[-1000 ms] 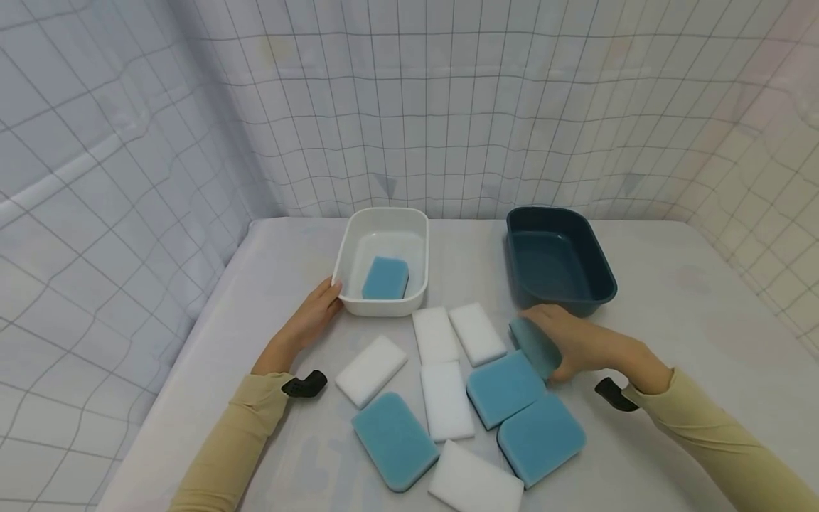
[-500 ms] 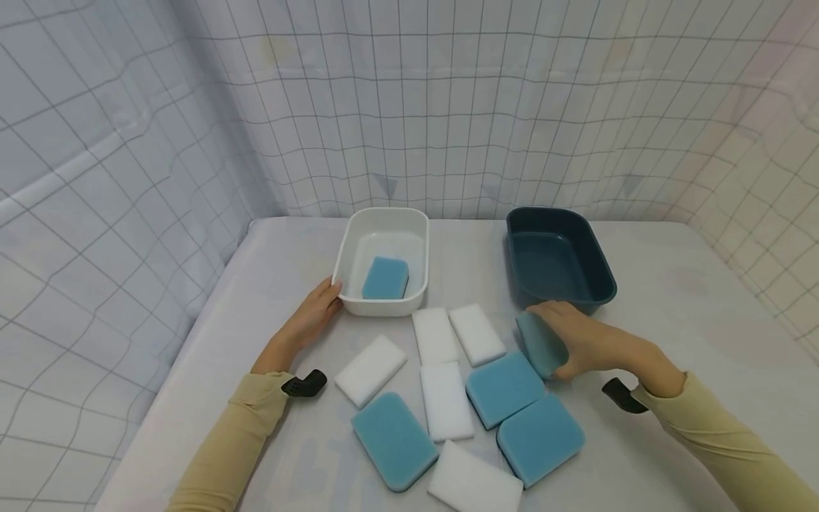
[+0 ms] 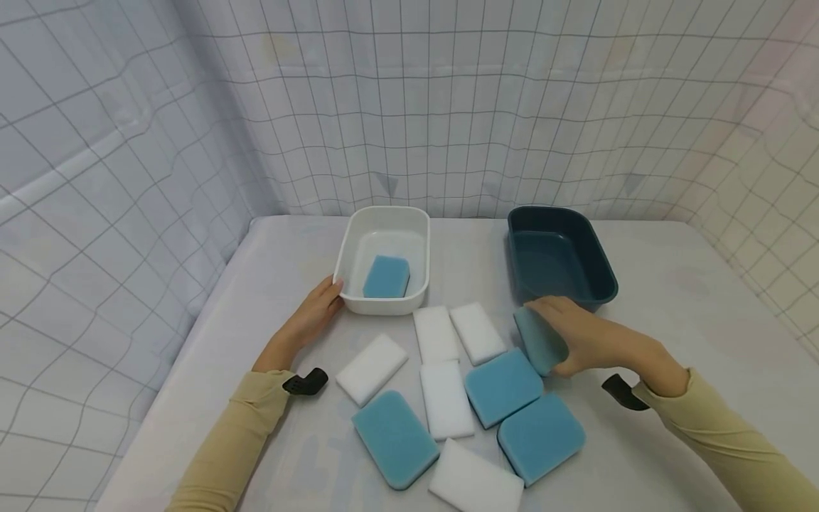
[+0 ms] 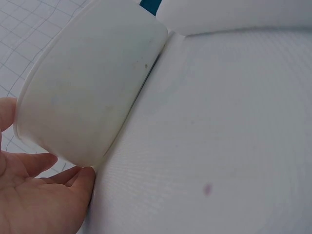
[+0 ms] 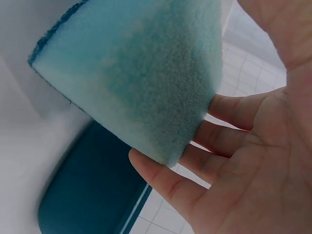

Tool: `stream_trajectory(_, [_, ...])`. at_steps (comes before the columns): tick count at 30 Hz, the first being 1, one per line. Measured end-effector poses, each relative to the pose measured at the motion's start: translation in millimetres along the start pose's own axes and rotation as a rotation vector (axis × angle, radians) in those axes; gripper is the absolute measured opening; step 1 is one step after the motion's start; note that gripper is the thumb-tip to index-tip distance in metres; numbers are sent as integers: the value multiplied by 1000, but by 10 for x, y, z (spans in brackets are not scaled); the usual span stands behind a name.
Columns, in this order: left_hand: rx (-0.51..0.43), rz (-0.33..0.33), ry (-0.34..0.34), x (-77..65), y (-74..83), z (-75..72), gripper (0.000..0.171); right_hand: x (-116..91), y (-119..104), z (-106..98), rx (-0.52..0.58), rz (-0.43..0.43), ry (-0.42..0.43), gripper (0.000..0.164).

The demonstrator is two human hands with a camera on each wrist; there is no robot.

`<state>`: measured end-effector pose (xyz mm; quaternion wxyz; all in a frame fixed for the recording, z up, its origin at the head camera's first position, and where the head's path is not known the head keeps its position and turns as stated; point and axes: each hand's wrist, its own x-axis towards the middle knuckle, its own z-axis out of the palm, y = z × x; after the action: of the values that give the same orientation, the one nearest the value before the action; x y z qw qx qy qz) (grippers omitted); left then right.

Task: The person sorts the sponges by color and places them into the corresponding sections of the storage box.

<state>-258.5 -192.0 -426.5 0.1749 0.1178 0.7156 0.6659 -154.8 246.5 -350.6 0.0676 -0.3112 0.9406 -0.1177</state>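
Observation:
In the head view my left hand (image 3: 313, 313) holds the near left corner of a white plastic tub (image 3: 382, 306), thumb at the rim. The left wrist view shows its fingertips (image 4: 87, 175) against the tub's outer wall (image 4: 97, 73). Inside lies a blue sponge (image 3: 387, 276). My right hand (image 3: 585, 334) grips another blue sponge (image 3: 539, 341) by its edges, tilted up from the table. In the right wrist view this sponge (image 5: 146, 73) shows a dark scouring layer along one edge, its fingers on the far side. Just beyond stands a dark teal tub (image 3: 555, 267), nothing seen inside it.
Several white sponges, one of them a white sponge (image 3: 371, 369) near the left sleeve, lie between the hands. Around them lie a blue sponge (image 3: 395, 441) at front left and two blue ones, a blue sponge (image 3: 504, 387) and a blue sponge (image 3: 541, 439), at right.
My right hand has shifted slightly up and to the right, and the sponge in it now stands clear of the neighbouring blue sponge. My left hand has stayed on the white tub.

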Motion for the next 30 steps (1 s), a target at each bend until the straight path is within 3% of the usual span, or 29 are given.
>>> stream_trajectory(16, [12, -2, -4, 2, 5, 2, 61, -23, -44, -177, -57, -37, 71, 91])
stream_trajectory(30, [13, -3, 1, -12, 15, 20, 60, 312, -106, -215, 3, -12, 9, 92])
